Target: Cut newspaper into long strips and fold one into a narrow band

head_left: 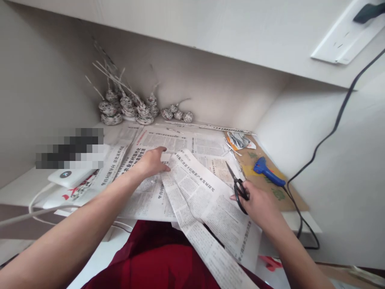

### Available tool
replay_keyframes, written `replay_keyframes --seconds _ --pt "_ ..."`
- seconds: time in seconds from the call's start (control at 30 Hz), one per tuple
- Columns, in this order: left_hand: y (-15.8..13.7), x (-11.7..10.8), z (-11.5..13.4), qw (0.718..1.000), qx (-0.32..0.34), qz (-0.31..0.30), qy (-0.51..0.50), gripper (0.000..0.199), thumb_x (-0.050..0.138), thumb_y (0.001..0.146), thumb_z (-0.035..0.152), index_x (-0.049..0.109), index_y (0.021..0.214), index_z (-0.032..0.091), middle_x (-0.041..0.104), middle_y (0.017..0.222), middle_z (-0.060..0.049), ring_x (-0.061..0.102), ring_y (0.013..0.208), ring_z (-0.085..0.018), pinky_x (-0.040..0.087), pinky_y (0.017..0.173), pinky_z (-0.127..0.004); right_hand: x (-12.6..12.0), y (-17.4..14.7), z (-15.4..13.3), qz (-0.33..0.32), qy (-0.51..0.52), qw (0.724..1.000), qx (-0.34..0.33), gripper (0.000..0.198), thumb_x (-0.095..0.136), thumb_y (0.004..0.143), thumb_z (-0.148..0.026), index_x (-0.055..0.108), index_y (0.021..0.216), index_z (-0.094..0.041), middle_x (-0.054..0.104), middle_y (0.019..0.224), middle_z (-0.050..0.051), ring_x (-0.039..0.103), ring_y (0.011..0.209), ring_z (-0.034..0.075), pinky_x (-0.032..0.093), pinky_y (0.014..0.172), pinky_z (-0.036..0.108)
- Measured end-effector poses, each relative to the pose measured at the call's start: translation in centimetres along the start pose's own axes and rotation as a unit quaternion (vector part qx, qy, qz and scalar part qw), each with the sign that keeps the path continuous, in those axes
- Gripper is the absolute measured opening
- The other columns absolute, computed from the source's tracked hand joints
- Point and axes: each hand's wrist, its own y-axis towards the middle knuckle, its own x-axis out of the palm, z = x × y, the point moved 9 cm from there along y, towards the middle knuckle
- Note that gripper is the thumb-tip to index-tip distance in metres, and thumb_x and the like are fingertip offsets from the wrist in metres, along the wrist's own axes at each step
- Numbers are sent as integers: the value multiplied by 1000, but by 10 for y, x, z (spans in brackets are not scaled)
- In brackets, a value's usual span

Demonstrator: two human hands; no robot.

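My right hand point(258, 200) grips a pair of scissors point(240, 190) with black handles, the blades pointing up and away from me over newspaper. My left hand point(152, 161) rests low over the paper with thumb and forefinger apart. Its thumb is at the upper end of a long newspaper strip point(186, 220), which runs down over the table edge across my lap. Beside the strip lies a larger newspaper piece point(207, 192) with a headline, its lower part hanging past the edge near my right wrist.
Newspaper sheets point(144, 200) cover the table. Woven paper gourd shapes point(143, 114) and small paper balls point(178, 115) stand along the back wall, near thin paper sticks point(207, 127). At right, a blue glue gun point(268, 171) lies on cardboard point(288, 200); at left, a white device point(75, 170) with cables.
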Motion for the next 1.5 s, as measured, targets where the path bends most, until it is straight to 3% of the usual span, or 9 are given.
replay_keyframes --seconds 0.17,0.33,0.57,0.67,0.77,0.93,1.17,1.3,1.5 --pt "1 -16 -3 994 -56 23 89 49 88 55 23 76 103 23 78 102 -11 70 106 -38 52 93 -44 -6 -1 8 62 22 998 -2 21 61 87 -44 51 84 -27 74 79 5 71 76 29 40 62 32" --pt "26 -63 -16 983 -103 111 103 60 87 67 28 69 124 20 78 110 -10 74 98 -32 56 88 -39 -22 0 14 131 101 986 -12 28 61 88 -55 57 91 -27 77 83 5 73 79 28 45 65 32" --pt "25 -104 -24 965 -108 212 109 77 92 61 22 65 133 18 69 133 -13 60 128 -40 45 109 -46 -6 -2 -5 74 128 989 -19 34 63 86 -61 59 89 -27 78 83 4 72 72 26 45 60 31" --pt "5 -93 -33 973 -108 201 -38 70 92 63 25 68 129 21 74 120 -9 66 118 -36 52 100 -44 2 -5 -18 38 142 988 -36 35 65 85 -61 59 86 -26 77 80 3 71 72 24 45 62 31" --pt "-16 -59 -49 961 -131 117 -213 44 86 70 26 73 111 20 78 101 -9 73 99 -29 59 85 -40 6 -5 -23 20 155 987 -36 34 66 85 -60 61 88 -26 77 81 3 70 72 24 46 63 31" --pt "-45 -26 -56 945 -144 51 -290 27 78 78 24 72 104 19 80 97 -10 74 86 -22 62 75 -35 10 -2 -23 18 203 979 -25 31 68 84 -56 62 89 -26 77 85 4 71 76 24 49 65 31" --pt "-40 -46 -23 943 -74 61 -320 29 77 81 25 73 109 19 79 98 -8 71 78 -17 57 59 -24 3 1 -26 69 199 977 -45 27 69 84 -48 63 95 -25 78 90 5 72 76 23 50 67 31" --pt "-28 -58 -19 915 -63 102 -384 28 77 79 17 74 107 17 78 93 -7 69 73 -16 52 50 -21 6 5 -33 73 156 982 -79 26 65 85 -50 64 91 -25 77 81 4 67 63 22 46 57 30" --pt "-13 -55 -25 885 -80 139 -437 20 72 80 9 72 99 16 74 85 -6 64 61 -11 45 43 -17 12 5 -45 114 157 976 -99 25 67 81 -43 68 97 -24 78 95 9 70 84 27 49 77 36"
